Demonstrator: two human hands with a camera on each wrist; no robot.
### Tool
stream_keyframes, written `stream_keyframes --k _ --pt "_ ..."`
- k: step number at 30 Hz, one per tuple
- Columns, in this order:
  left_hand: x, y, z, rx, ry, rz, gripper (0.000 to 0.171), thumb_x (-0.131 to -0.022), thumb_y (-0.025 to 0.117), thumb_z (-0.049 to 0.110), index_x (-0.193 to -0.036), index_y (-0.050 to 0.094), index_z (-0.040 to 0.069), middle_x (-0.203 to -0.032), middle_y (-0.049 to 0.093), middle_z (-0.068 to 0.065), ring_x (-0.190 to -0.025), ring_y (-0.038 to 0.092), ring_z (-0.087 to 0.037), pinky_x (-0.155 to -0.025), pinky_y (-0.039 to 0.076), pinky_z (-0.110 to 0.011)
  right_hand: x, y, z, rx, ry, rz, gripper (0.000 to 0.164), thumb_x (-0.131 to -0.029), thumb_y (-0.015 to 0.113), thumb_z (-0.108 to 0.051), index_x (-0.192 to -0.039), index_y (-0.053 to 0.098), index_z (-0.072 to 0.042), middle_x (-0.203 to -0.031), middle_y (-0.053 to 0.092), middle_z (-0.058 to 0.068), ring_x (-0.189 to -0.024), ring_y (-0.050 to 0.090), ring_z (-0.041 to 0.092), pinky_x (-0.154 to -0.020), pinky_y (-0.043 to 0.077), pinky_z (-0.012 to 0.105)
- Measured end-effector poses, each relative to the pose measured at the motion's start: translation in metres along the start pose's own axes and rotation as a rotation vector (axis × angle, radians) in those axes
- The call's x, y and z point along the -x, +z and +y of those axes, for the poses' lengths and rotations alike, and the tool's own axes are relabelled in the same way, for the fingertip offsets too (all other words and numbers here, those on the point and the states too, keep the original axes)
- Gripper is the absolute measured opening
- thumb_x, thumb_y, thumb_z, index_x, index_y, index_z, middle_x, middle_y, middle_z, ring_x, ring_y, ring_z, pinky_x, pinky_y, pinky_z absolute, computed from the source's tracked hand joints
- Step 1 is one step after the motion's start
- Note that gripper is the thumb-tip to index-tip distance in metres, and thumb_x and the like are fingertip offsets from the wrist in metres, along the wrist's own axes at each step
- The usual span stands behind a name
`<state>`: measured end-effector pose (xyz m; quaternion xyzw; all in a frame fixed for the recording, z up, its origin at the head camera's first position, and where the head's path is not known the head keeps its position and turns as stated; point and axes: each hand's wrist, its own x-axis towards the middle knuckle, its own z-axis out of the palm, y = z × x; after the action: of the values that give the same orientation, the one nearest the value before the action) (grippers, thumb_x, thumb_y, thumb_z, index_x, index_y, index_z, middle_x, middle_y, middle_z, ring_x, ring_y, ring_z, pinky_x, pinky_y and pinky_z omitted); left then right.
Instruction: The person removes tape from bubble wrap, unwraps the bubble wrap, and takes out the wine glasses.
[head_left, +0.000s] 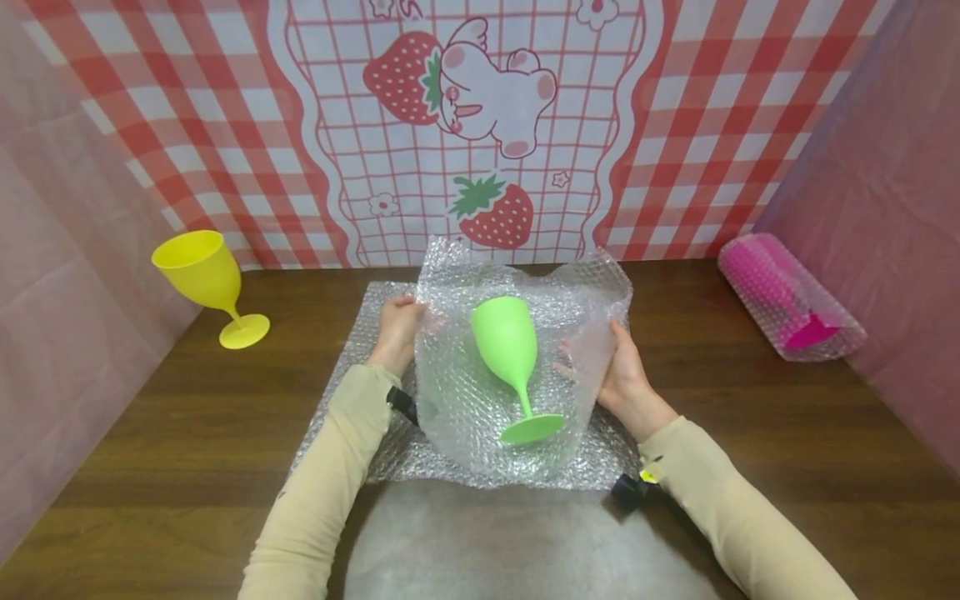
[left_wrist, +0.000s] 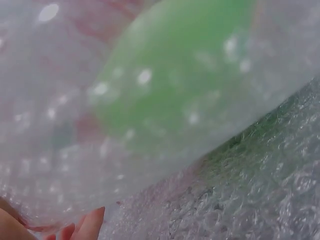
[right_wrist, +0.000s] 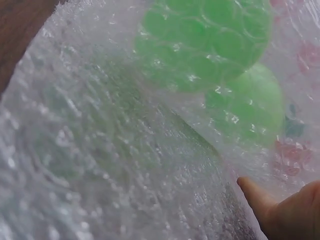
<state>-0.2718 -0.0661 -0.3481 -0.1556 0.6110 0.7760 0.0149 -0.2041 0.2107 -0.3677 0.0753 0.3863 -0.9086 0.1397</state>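
Observation:
A green plastic goblet (head_left: 506,342) lies on a raised piece of bubble wrap (head_left: 457,408), its cup toward the back and its foot toward the front. At the wrap's left edge my left hand (head_left: 397,333) pinches the film between thumb and fingers. My right hand (head_left: 626,375) holds the right edge, thumb outside, with fingers showing through the film. In the left wrist view the goblet (left_wrist: 175,75) is a blurred green shape behind the wrap. The right wrist view shows its round foot (right_wrist: 205,45) through the bubbles, near my right thumb (right_wrist: 255,197).
More bubble wrap (head_left: 337,417) lies flat beneath, on the dark wooden table (head_left: 165,450). A yellow goblet (head_left: 202,271) stands at the left. At the back right lies a pink goblet (head_left: 772,283) wrapped in bubble wrap. A checked cloth (head_left: 720,125) hangs behind.

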Motion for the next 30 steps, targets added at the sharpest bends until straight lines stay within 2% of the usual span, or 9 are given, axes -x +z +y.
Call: stream_keyframes --k 2,5,7,9,12,14,19,24,30 --pt "-0.006 -0.001 -0.005 -0.016 -0.004 0.014 0.044 -0.083 0.047 -0.008 -0.126 0.036 -0.008 -0.098 0.045 -0.010 -0.074 0.053 -0.016 -0.063 0.052 -0.022 0.001 0.001 0.000 0.036 0.008 0.004 0.058 -0.096 0.021 -0.047 -0.145 0.003 -0.023 -0.127 0.045 0.015 -0.120 0.044 0.029 -0.100 0.036 0.048" --pt "-0.020 -0.004 -0.016 -0.045 0.024 0.031 0.044 -0.080 0.051 -0.007 -0.122 0.039 -0.007 -0.103 0.046 -0.013 -0.076 0.053 -0.017 -0.065 0.052 -0.024 0.004 0.004 -0.001 0.093 0.032 0.008 0.063 -0.095 0.015 -0.049 -0.146 -0.006 -0.017 -0.147 0.017 0.020 -0.135 0.023 0.030 -0.107 0.026 0.046" --pt "-0.032 -0.007 -0.025 -0.032 0.068 0.011 0.042 -0.076 0.055 -0.007 -0.116 0.042 -0.008 -0.099 0.049 -0.015 -0.073 0.054 -0.018 -0.063 0.053 -0.027 0.007 0.006 -0.002 0.106 0.047 0.009 0.067 -0.095 0.013 -0.050 -0.145 -0.011 -0.012 -0.152 0.001 0.017 -0.139 0.012 0.028 -0.109 0.021 0.045" --pt "-0.038 -0.010 -0.029 -0.049 0.073 -0.005 0.044 -0.074 0.056 -0.008 -0.115 0.042 -0.008 -0.098 0.051 -0.016 -0.070 0.054 -0.018 -0.064 0.053 -0.029 0.009 0.007 -0.003 0.107 0.063 0.013 0.071 -0.094 0.012 -0.051 -0.143 -0.015 -0.006 -0.152 -0.005 0.015 -0.139 0.009 0.026 -0.110 0.018 0.044" --pt "-0.035 -0.011 -0.027 -0.080 0.060 -0.031 0.046 -0.075 0.055 -0.008 -0.119 0.040 -0.007 -0.094 0.052 -0.014 -0.065 0.055 -0.015 -0.063 0.053 -0.028 0.010 0.007 -0.005 0.092 0.071 0.022 0.073 -0.094 0.015 -0.051 -0.143 -0.014 -0.006 -0.152 -0.006 0.013 -0.140 0.009 0.025 -0.110 0.018 0.044" --pt "-0.022 -0.010 -0.018 -0.136 0.023 -0.031 0.051 -0.077 0.052 -0.008 -0.126 0.036 -0.007 -0.095 0.050 -0.013 -0.065 0.053 -0.013 -0.063 0.052 -0.025 0.010 0.006 -0.006 0.091 0.077 0.022 0.073 -0.094 0.016 -0.051 -0.144 -0.013 -0.006 -0.152 -0.005 0.012 -0.140 0.009 0.024 -0.110 0.019 0.044" --pt "-0.005 -0.011 -0.006 -0.233 0.026 -0.091 0.057 -0.075 0.049 -0.010 -0.131 0.033 -0.011 -0.096 0.050 -0.013 -0.067 0.049 -0.012 -0.058 0.046 -0.020 0.009 0.005 -0.011 0.029 0.097 0.055 0.068 -0.095 0.023 -0.049 -0.145 -0.004 -0.012 -0.150 0.012 0.010 -0.139 0.012 0.022 -0.110 0.021 0.044" --pt "-0.005 -0.016 -0.003 -0.363 0.000 -0.155 0.063 -0.075 0.052 -0.008 -0.134 0.031 -0.006 -0.112 0.050 -0.016 -0.076 0.048 -0.014 -0.071 0.045 -0.023 0.012 0.005 -0.023 -0.028 0.117 0.054 0.068 -0.094 0.029 -0.050 -0.146 -0.002 -0.019 -0.148 0.015 0.003 -0.139 0.010 0.019 -0.112 0.013 0.043" --pt "-0.014 -0.024 -0.005 -0.472 -0.005 -0.242 0.073 -0.077 0.056 0.000 -0.140 0.021 0.001 -0.122 0.049 -0.019 -0.092 0.053 -0.022 -0.088 0.045 -0.033 0.014 0.002 -0.037 0.171 0.075 0.005 0.069 -0.093 0.038 -0.046 -0.145 0.003 -0.019 -0.139 0.029 0.006 -0.133 0.026 0.020 -0.108 0.025 0.043"
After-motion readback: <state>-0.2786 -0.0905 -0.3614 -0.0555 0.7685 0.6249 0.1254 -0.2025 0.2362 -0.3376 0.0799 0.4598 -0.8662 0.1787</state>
